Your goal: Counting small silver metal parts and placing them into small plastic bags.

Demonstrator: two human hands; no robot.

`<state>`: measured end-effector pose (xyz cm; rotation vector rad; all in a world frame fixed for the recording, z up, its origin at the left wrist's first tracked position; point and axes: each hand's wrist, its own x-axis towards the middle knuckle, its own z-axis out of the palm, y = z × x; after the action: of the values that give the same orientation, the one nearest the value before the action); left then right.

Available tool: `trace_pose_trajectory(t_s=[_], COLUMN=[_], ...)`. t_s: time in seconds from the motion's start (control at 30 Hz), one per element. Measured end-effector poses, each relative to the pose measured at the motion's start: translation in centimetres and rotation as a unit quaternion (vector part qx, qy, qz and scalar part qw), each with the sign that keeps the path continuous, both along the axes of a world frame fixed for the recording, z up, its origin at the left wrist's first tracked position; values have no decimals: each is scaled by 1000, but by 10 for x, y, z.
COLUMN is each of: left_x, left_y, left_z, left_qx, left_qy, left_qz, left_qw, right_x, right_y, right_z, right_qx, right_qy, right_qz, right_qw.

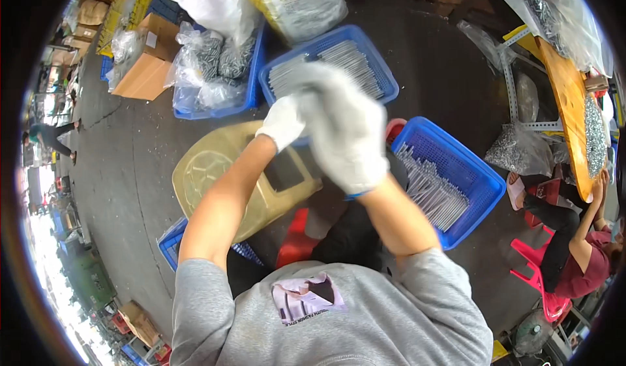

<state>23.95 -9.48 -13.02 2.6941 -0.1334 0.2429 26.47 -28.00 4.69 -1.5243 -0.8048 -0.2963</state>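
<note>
Both hands wear white gloves and meet in front of me, over the near edge of a blue basket. My left hand (283,124) has its fingers hidden behind the other glove. Motion smears my right hand (351,128), which is raised higher and larger in view. A greyish dark patch shows between the gloves; I cannot make out whether it is an object or shadow. Beneath them, the blue basket (392,85) holds thin metal rods (349,59) in bundles. A yellowish translucent plastic tub (195,160) lies below my left forearm.
To the right stands another blue basket (456,152) with loose metal rods (433,193). A blue crate (251,98) with bagged metal parts and a cardboard box (147,56) are at the upper left. A person (583,258) sits at a wooden-topped table (567,115) on the far right.
</note>
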Motion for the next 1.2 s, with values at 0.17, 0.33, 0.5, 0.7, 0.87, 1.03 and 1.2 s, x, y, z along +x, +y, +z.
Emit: trace_pose_trajectory(t_s=[0.17, 0.33, 0.5, 0.7, 0.87, 1.03, 1.2], left_x=[82, 118, 158, 187, 168, 112, -48], left_y=[-47, -65, -80, -95, -46, 28, 120], left_z=[3, -92, -200, -151, -84, -6, 126], left_qx=[-82, -15, -157, 45, 81, 134, 139], left_qy=[357, 386, 380, 265, 314, 279, -10], left_qz=[55, 68, 126, 85, -69, -141, 7], left_qw=[929, 920, 903, 959, 943, 940, 990], right_x=[-1, 13, 34, 41, 43, 20, -4], right_y=[41, 39, 31, 40, 52, 70, 80], right_z=[-53, -44, -31, -42, -42, -59, -65], right_qx=[-56, -30, -43, 3, -32, -67, -152], right_qy=[166, 202, 279, 270, 285, 272, 152], right_qz=[-4, -9, -15, -58, -38, -12, -44], right_qw=[984, 979, 959, 961, 957, 960, 976])
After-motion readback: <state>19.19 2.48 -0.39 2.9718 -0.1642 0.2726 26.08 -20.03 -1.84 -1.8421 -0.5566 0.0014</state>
